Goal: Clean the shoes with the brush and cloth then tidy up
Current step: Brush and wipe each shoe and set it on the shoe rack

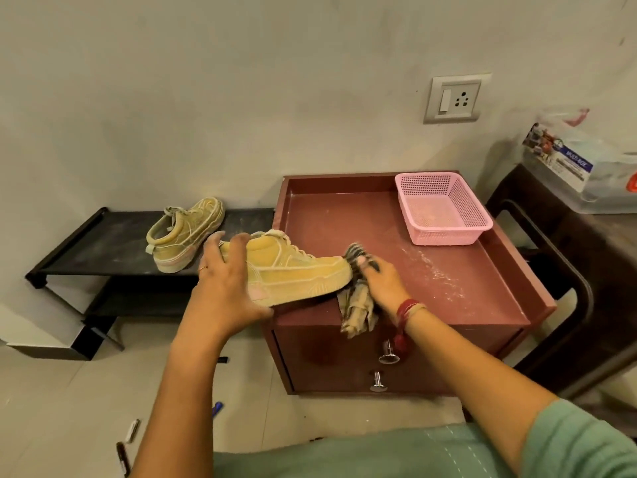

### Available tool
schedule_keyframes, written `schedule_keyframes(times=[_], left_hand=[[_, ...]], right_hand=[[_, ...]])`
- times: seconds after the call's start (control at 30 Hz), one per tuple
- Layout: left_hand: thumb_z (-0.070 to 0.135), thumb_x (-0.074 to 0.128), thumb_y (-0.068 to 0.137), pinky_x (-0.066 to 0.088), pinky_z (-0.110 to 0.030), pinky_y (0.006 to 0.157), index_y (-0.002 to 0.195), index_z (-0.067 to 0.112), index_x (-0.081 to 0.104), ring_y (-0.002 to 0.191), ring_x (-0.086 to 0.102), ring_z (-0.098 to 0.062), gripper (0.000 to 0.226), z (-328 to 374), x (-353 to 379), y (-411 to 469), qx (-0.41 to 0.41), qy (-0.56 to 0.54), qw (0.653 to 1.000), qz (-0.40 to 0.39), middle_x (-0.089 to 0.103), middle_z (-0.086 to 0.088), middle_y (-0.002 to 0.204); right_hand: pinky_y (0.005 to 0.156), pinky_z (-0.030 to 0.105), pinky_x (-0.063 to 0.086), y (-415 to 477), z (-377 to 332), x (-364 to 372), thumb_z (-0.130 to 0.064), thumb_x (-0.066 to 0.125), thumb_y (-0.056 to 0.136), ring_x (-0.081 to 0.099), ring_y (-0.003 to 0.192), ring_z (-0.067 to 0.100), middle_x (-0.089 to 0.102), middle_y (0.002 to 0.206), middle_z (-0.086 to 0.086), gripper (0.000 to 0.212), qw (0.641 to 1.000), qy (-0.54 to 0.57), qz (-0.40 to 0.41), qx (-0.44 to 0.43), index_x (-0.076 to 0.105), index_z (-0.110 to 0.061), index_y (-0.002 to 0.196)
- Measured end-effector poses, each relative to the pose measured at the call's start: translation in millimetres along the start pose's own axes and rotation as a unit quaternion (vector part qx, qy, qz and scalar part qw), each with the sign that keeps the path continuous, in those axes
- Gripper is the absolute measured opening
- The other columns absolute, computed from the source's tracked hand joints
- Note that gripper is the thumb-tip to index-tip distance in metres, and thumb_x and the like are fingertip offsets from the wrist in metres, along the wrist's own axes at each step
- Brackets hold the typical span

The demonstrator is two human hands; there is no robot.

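Here's the tan shoe point(296, 270), at the near corner of the cabinet point(344, 219). Its heel end hangs past the edge, straight into the left hand point(224, 281). The fingers wrap over the collar and the thumb sits low by the sole. That looks like bracing, so the shoe won't skid under the wipe. Up front, the toe butts against the striped cloth point(356, 305), bunched in the right hand point(382, 281). The fingers curl tight round it and the loose tail droops over the cabinet's front edge.

So the shoe sits between the 2 hands, heel in the left, toe touching the cloth in the right. Just beyond the left fingertips, the second shoe point(186, 232) sits on the black rack point(103, 243), likely parked out of the way. Well beyond the right hand stands the pink basket point(444, 208), probably for the tidy-up. No brush in sight.
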State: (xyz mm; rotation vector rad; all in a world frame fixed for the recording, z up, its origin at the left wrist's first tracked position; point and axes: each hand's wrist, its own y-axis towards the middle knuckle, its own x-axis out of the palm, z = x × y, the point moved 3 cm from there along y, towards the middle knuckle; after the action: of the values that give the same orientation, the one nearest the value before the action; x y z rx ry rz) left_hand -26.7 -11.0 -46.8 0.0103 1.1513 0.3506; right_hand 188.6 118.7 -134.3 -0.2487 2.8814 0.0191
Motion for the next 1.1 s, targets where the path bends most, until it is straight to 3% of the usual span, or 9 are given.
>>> schedule_keyframes(times=[0.17, 0.23, 0.33, 0.53, 0.67, 0.77, 0.87, 1.0, 1.1], left_hand=[[0.043, 0.088, 0.051, 0.043, -0.059, 0.098, 0.133, 0.029, 0.03, 0.133, 0.027, -0.031, 0.101, -15.9, 4.5, -7.3, 0.116, -0.049, 0.991, 0.048, 0.013, -0.001, 0.146], [0.058, 0.078, 0.051, 0.04, -0.057, 0.101, 0.134, 0.029, 0.03, 0.135, 0.023, -0.029, 0.1, -21.5, 6.8, -7.1, 0.115, -0.066, 0.99, 0.053, 0.012, -0.002, 0.147], [0.054, 0.078, 0.052, 0.039, -0.052, 0.102, 0.135, 0.029, 0.028, 0.137, 0.019, -0.028, 0.1, -30.3, 10.6, -5.2, 0.11, -0.098, 0.987, 0.058, 0.01, -0.002, 0.148], [0.044, 0.076, 0.052, 0.035, -0.034, 0.098, 0.135, 0.028, 0.026, 0.128, 0.016, -0.008, 0.098, -43.3, 13.9, -1.0, 0.108, -0.118, 0.985, 0.07, 0.008, 0.002, 0.147], [0.013, 0.089, 0.055, 0.034, -0.036, 0.099, 0.132, 0.032, 0.026, 0.13, 0.017, -0.013, 0.101, -46.5, 18.3, -0.5, 0.109, -0.123, 0.984, 0.072, 0.008, 0.002, 0.147], [0.01, 0.089, 0.055, 0.036, -0.034, 0.098, 0.135, 0.027, 0.025, 0.126, 0.018, -0.007, 0.104, -50.4, 19.2, -0.9, 0.099, -0.125, 0.984, 0.081, 0.007, 0.0, 0.149], [0.015, 0.089, 0.055, 0.036, -0.036, 0.098, 0.137, 0.024, 0.026, 0.127, 0.017, -0.008, 0.104, -51.6, 19.4, 1.8, 0.091, -0.124, 0.985, 0.077, 0.004, 0.0, 0.15], [0.048, 0.075, 0.049, 0.034, -0.036, 0.099, 0.138, 0.028, 0.023, 0.129, 0.016, -0.01, 0.105, -51.3, 19.4, 1.8, 0.088, -0.137, 0.984, 0.068, 0.002, 0.004, 0.15], [0.048, 0.072, 0.05, 0.035, -0.037, 0.098, 0.136, 0.032, 0.023, 0.13, 0.017, -0.012, 0.1, -49.2, 18.5, 1.1, 0.092, -0.144, 0.983, 0.064, 0.003, 0.005, 0.15]], right_hand=[[0.081, 0.015, 0.046, -16.4, -34.0, -20.2, -0.028, 0.045, 0.097, 0.057, 0.089, 0.006, 0.063, 0.102, 0.0, 0.025, 0.986, 0.096, 0.124, -0.06, 0.059, -0.015, 0.114], [0.097, 0.019, 0.041, -34.8, -40.8, -5.0, -0.036, 0.045, 0.096, 0.054, 0.112, 0.008, 0.059, 0.122, 0.0, 0.033, 0.985, 0.064, 0.063, -0.15, 0.054, -0.024, 0.126], [0.115, 0.041, 0.015, -60.6, -27.2, 27.8, -0.05, 0.033, 0.093, 0.016, 0.142, 0.01, 0.031, 0.15, -0.012, 0.038, 0.954, -0.143, -0.053, -0.258, 0.033, -0.059, 0.13], [0.116, 0.024, 0.011, -31.8, -20.9, 27.9, -0.046, 0.037, 0.094, 0.014, 0.144, 0.011, 0.027, 0.151, -0.011, 0.038, 0.957, -0.095, -0.031, -0.273, 0.032, -0.054, 0.131], [0.102, 0.03, 0.042, -7.2, -15.8, 15.5, -0.027, 0.043, 0.098, 0.05, 0.124, 0.021, 0.057, 0.127, 0.005, 0.027, 0.994, 0.067, -0.035, -0.083, 0.053, -0.025, 0.123], [0.085, 0.025, 0.044, -2.2, -23.8, -6.8, -0.026, 0.041, 0.099, 0.058, 0.109, 0.023, 0.062, 0.112, 0.005, 0.029, 0.997, 0.072, 0.035, 0.013, 0.056, -0.009, 0.118], [0.09, 0.024, 0.044, -31.1, -41.6, -8.3, -0.039, 0.042, 0.097, 0.057, 0.111, 0.017, 0.063, 0.112, -0.002, 0.034, 0.988, 0.068, 0.101, -0.094, 0.056, -0.018, 0.12], [0.115, 0.027, 0.012, -58.1, -39.7, 26.8, -0.042, 0.036, 0.094, 0.016, 0.143, 0.009, 0.032, 0.148, -0.014, 0.042, 0.939, -0.157, -0.062, -0.301, 0.036, -0.044, 0.135], [0.116, 0.034, 0.016, -27.2, -23.7, 27.3, -0.041, 0.041, 0.095, 0.021, 0.142, 0.017, 0.034, 0.149, -0.002, 0.036, 0.965, -0.1, -0.031, -0.239, 0.04, -0.039, 0.131]])
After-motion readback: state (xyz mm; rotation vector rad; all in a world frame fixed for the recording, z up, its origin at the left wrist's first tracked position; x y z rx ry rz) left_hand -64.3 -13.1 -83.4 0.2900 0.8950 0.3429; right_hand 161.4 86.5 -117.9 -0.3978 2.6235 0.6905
